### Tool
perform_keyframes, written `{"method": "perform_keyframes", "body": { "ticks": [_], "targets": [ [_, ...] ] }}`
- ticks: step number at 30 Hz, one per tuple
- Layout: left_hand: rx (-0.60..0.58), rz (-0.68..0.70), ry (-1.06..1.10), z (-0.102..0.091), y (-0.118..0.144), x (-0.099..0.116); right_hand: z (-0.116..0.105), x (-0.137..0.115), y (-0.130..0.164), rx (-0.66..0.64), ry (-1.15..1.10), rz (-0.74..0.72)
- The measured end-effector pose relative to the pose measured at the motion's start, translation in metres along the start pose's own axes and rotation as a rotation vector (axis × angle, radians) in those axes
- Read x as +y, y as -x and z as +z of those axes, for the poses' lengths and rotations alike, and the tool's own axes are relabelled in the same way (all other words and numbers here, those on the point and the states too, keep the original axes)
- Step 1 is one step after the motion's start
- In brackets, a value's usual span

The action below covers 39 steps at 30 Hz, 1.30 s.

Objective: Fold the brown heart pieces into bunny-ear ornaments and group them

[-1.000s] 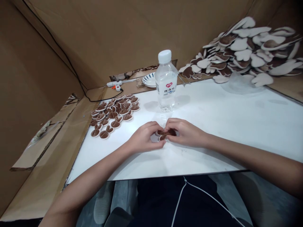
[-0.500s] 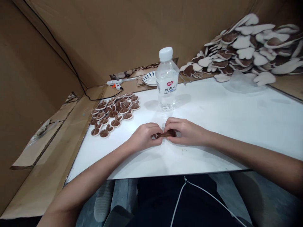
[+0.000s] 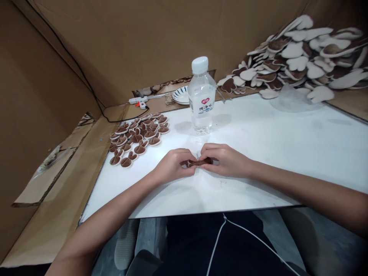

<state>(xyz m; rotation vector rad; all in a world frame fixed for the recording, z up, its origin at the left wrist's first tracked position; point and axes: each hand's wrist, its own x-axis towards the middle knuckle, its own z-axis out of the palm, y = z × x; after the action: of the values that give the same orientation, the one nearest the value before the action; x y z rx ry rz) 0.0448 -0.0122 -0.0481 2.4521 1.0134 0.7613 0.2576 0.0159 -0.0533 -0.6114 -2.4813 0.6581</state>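
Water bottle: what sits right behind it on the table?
Behind the water bottle a white dish with dark stripes shows at its left; the bottle covers the dish's right part. A glue gun lies further left.

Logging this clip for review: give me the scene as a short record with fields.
left hand: pinches one end of the brown piece
right hand: pinches its other end
surface: white board
behind hands: capped water bottle
left side: small brown pieces laid out
far right: heap of larger pieces
back: glue gun, bowl
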Motion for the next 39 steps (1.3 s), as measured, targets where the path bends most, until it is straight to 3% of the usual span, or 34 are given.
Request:
{"method": "perform_keyframes", "body": {
  "ticks": [7,15,22,31,39],
  "targets": [
    [0.085,0.087,-0.035,0.0008,0.0033,-0.0014,0.0020,0.0000,0.0004,0.051,0.039,-0.031],
    [0.065,0.142,-0.172,-0.0014,0.0039,-0.0027,0.0018,-0.0029,-0.0002,0.062,0.088,-0.010],
    [0.064,0.172,-0.207,-0.0029,0.0026,-0.0025,0.0022,-0.0023,-0.0007,0.107,0.176,-0.080],
    [0.053,0.142,-0.194,0.0035,0.0009,-0.0023,0.0076,-0.0050,-0.0005,0.167,0.282,-0.139],
    [-0.022,0.081,-0.018,-0.0030,0.0008,-0.0021,0.0029,-0.0029,-0.0007,0.074,0.262,-0.203]
  ]
}}
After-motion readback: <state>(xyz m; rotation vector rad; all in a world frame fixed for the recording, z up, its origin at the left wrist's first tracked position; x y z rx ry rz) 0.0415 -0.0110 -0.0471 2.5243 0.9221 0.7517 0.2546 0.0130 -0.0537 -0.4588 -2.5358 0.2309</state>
